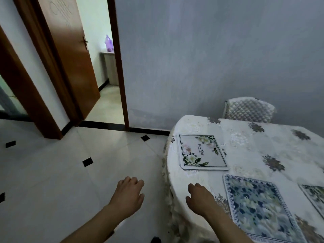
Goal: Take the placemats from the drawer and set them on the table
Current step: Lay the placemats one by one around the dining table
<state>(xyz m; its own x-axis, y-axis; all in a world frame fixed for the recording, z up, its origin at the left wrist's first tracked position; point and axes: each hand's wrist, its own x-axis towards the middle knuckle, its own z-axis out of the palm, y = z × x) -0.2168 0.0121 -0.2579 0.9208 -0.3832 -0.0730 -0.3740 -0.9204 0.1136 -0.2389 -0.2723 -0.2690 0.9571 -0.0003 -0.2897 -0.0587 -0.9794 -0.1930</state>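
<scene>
Three placemats lie flat on the round table (pixel 245 137), which wears a pale flowered cloth. A white placemat with green and white flowers (pixel 202 152) sits near the table's left edge. A blue flowered placemat (pixel 259 209) lies closer to me, and a third placemat (pixel 315 195) is cut off by the right border. My right hand (pixel 201 199) hovers over the table's left rim, fingers loosely curled, holding nothing. My left hand (pixel 130 195) hangs over the floor left of the table, also holding nothing. No drawer is in view.
A chair with a quilted cover (pixel 249 109) stands behind the table against the grey wall. White floor tiles with small black diamonds (pixel 87 162) stretch to the left. A brown door (pixel 70 55) stands open onto another room at the back left.
</scene>
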